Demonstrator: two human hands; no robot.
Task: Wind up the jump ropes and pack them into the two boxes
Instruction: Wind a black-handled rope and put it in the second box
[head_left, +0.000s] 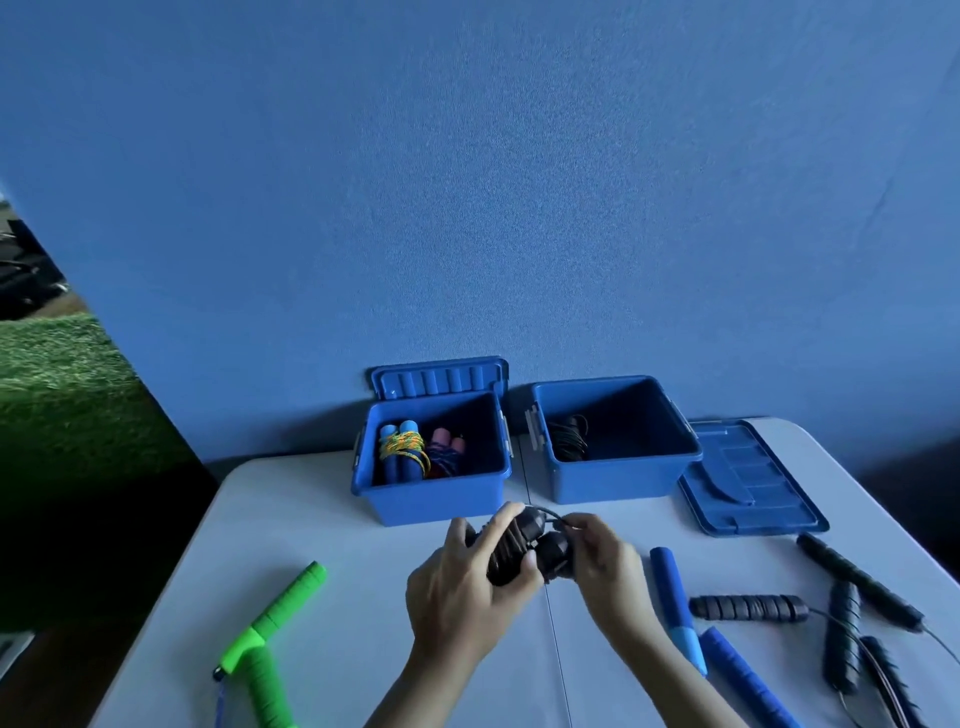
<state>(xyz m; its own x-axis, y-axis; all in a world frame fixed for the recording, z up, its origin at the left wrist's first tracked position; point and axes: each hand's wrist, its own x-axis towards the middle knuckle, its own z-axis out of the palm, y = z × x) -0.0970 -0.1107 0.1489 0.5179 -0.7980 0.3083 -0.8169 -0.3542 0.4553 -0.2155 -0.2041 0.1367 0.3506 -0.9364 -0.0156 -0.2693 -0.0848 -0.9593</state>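
Blue textured wall is seen behind a pale grey desk, on which two open blue plastic boxes stand side by side against the wall. A bundle with light-blue foam handles wound in yellow cord and a second bundle with pink handles are held in the left box, whose lid is propped upright behind it. A coil of thin black rope is held in the right box, and a flat blue lid is laid just beside it.

In front of the boxes, a black jump rope with its cord wound around both handles is gripped by the left hand, fingers curled round the bundle. The loose end of the black cord is pinched by the right hand beside the handle tops.

A green-handled rope is laid at the near left. Blue foam handles and several black ribbed handles are spread at the right.
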